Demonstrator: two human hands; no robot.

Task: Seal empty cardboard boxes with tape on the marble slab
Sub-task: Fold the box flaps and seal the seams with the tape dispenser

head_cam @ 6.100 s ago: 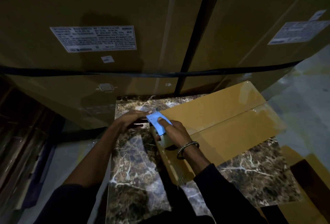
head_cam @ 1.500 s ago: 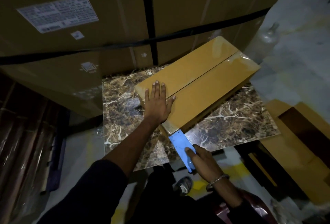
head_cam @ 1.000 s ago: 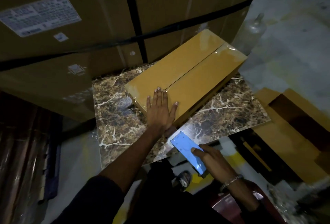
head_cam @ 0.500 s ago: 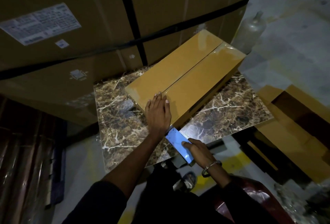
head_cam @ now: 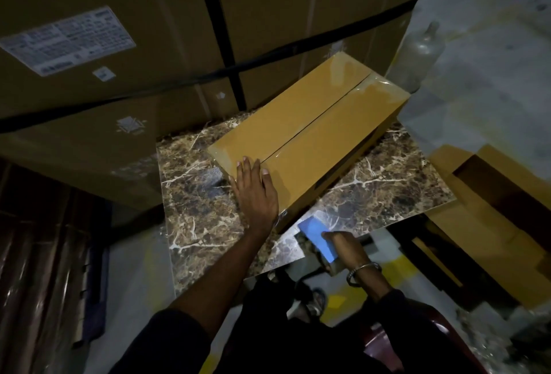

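1. Head view: big strapped cartons [head_cam: 149, 45] with printed labels stand along the far edge of the marble slab [head_cam: 202, 209], the brown, white-veined surface.
2. On that slab lies the cardboard box [head_cam: 301, 141], long, low and mustard-yellow, set at a slant. Its two top flaps meet in a dark centre seam, and glossy clear tape shows at the far end and along the near end.
3. Being empty, it is probably light and prone to slide on polished stone, and its flaps likely give under pressure; it looks best steadied by a flat palm near a corner or held by its long side walls.
4. Left hand [head_cam: 255, 195] rests flat, fingers straight, on the box's near end.
5. Right hand [head_cam: 346, 247] grips the blue tape dispenser [head_cam: 317, 238] just off the near corner, apart from the box.
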